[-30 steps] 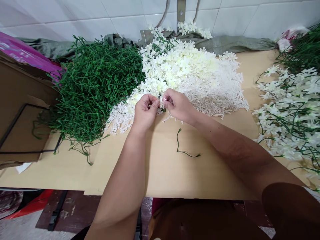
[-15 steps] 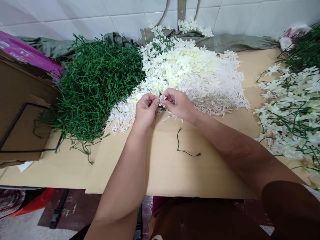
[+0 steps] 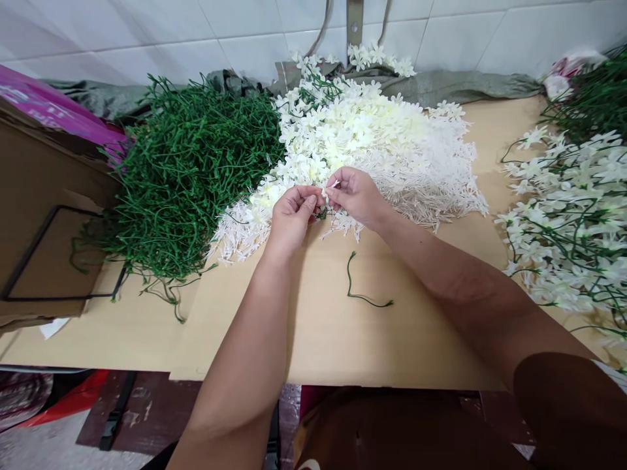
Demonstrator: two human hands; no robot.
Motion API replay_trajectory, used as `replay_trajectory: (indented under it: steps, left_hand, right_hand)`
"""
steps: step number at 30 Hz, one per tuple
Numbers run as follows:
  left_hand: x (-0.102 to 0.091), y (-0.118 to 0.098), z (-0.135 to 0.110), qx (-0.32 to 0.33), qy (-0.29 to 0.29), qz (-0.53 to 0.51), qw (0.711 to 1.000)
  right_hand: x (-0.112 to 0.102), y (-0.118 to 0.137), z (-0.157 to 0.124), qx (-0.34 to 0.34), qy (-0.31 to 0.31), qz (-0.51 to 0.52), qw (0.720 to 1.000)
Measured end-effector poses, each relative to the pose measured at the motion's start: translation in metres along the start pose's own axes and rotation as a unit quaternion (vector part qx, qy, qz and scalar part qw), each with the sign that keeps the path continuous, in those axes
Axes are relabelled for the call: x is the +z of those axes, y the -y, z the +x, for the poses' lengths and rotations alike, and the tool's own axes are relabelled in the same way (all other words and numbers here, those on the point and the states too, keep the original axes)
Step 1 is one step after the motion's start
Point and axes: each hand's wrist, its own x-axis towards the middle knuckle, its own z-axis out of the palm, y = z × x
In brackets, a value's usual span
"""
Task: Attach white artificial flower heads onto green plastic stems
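Observation:
My left hand [image 3: 292,215] and my right hand [image 3: 356,194] meet at the near edge of a big pile of white plastic flowers [image 3: 372,140]. Both hands are closed in a pinch. Between the fingertips sits a small white flower piece [image 3: 327,190], with a bit of green stem [image 3: 321,213] showing just under it. Which hand holds which part is hard to make out. A loose green stem [image 3: 360,287] lies on the tabletop [image 3: 343,333] just below my hands.
A heap of green plastic stems [image 3: 191,170] lies to the left. Flowers mounted on green stems [image 3: 568,215] are piled at the right. A cardboard box [image 3: 44,215] and a pink package [image 3: 53,111] sit at far left. A tiled wall [image 3: 147,32] backs the table.
Both hands have shifted slightly to the right and up, staying pinched together on the flower piece. The piles and the loose stem have not moved.

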Motion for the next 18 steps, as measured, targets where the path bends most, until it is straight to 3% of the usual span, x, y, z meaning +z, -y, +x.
replay_trajectory:
  steps: [5,18]
  left_hand:
    - [0.0026,0.0026,0.0012,0.034,-0.021,0.010,0.999]
    - [0.0013,0.0039,0.0010,0.064,-0.035,0.024,0.997]
  right_hand:
    - [-0.0031,0.0035,-0.0003,0.022,0.009,0.077,0.997]
    - [0.0045,0.0027,-0.0031,0.029,0.006,0.091,0.995]
